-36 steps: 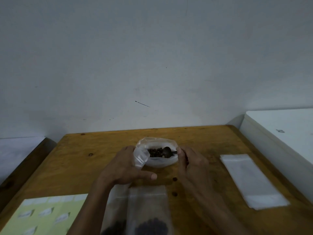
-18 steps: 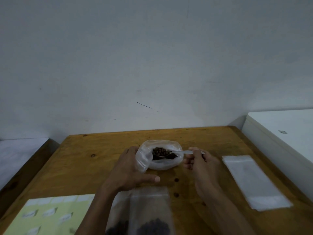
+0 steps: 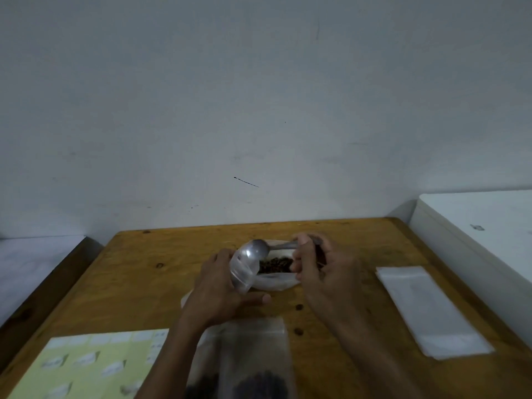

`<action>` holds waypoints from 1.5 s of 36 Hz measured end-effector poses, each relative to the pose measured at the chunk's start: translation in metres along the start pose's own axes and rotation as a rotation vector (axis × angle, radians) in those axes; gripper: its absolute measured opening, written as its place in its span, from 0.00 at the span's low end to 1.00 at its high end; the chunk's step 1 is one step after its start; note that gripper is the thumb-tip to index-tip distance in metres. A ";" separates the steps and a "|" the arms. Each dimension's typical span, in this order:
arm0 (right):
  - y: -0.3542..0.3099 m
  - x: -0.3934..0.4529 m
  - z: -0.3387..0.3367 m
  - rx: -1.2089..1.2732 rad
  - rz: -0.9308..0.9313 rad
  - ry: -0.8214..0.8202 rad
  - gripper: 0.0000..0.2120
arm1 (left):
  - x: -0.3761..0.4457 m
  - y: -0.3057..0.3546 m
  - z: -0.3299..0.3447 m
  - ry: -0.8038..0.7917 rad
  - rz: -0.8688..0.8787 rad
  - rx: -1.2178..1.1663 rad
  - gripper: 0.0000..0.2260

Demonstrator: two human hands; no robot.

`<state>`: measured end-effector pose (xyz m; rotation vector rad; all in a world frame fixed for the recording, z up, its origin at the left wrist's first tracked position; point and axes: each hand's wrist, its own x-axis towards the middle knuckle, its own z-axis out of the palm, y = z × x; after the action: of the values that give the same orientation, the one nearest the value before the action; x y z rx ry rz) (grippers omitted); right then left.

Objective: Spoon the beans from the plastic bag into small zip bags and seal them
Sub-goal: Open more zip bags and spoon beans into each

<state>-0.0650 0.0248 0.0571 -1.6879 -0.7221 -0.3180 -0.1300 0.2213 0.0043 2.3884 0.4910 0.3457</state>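
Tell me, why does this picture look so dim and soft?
Head view: the light is low and flat, no hard shadows. The spoon bowl shows a dull gleam. The filled zip bags at the bottom edge are blurred, and the wide lens bends the table edges.

The bottom edge cuts off two clear filled zip bags (image 3: pixel 253 367) and the pale yellow label sheet (image 3: pixel 86 367) at the wooden table's (image 3: pixel 138 283) near edge.
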 end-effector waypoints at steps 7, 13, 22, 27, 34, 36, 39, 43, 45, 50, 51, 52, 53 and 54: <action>0.048 0.000 0.001 -0.321 -0.031 0.076 0.07 | -0.005 0.003 -0.003 0.006 0.013 0.043 0.47; 0.060 -0.014 0.017 -0.107 0.412 0.044 0.09 | -0.004 0.006 0.000 0.000 -0.004 0.030 0.47; 0.053 -0.004 0.012 0.309 0.728 0.207 0.09 | -0.004 0.004 0.000 0.015 -0.015 0.029 0.46; 0.043 0.005 -0.005 0.353 0.655 0.221 0.09 | -0.003 0.001 0.003 0.020 -0.028 0.065 0.48; 0.006 0.010 -0.014 0.297 0.439 0.112 0.09 | 0.000 0.003 0.007 0.041 -0.036 0.074 0.49; -0.003 0.004 -0.011 0.181 0.323 0.000 0.10 | 0.001 0.003 0.008 0.035 -0.043 0.056 0.49; -0.011 -0.003 -0.005 0.001 0.087 -0.074 0.10 | 0.001 0.002 0.007 0.023 -0.052 0.055 0.50; 0.002 -0.003 -0.006 -0.098 -0.079 0.072 0.08 | 0.000 0.002 0.006 0.036 -0.044 0.050 0.49; 0.018 0.000 -0.007 -0.251 -0.150 0.116 0.09 | -0.001 0.003 0.005 0.040 -0.036 0.053 0.48; 0.052 -0.010 0.001 -0.355 -0.074 0.017 0.06 | -0.003 0.002 0.006 0.034 -0.025 0.064 0.49; 0.053 -0.014 0.002 -0.332 -0.006 0.001 0.06 | -0.003 0.003 0.006 0.031 -0.025 0.059 0.48; 0.054 -0.017 0.004 -0.305 0.067 -0.002 0.06 | -0.003 0.003 0.006 0.031 -0.025 0.054 0.47; 0.055 -0.020 0.007 -0.275 0.138 0.009 0.07 | -0.003 0.003 0.006 0.034 -0.023 0.052 0.47; 0.056 -0.021 0.010 -0.242 0.208 0.027 0.07 | -0.003 0.004 0.006 0.036 -0.022 0.053 0.46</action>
<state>-0.0486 0.0231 -0.0008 -1.9660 -0.4970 -0.2897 -0.1293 0.2143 0.0020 2.4298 0.5490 0.3710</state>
